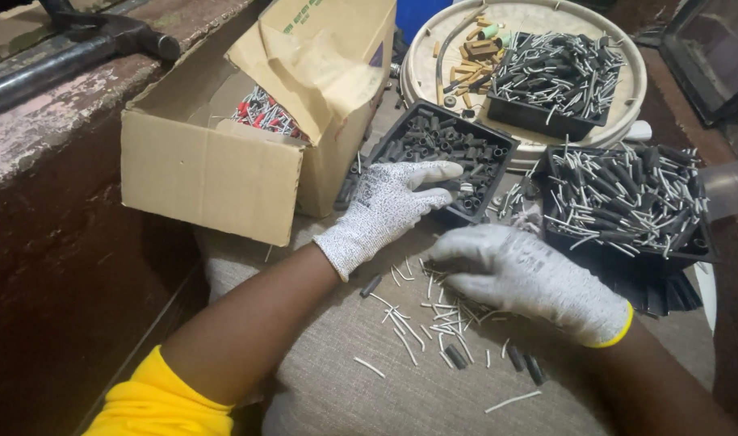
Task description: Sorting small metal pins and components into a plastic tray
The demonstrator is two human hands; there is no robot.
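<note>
While hands (pixel 466 242) sort, cardboard box (pixel 248 129) crowds left.

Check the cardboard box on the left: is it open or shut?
Open. The cardboard box has its top flaps folded up and back, and small red and grey parts show inside through the gap.

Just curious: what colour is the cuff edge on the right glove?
Yellow, on the right hand's glove; head view.

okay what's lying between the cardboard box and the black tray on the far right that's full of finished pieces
In the head view, another black tray of short dark tubes sits between the cardboard box and the right tray, with the left hand reaching into it.
</note>
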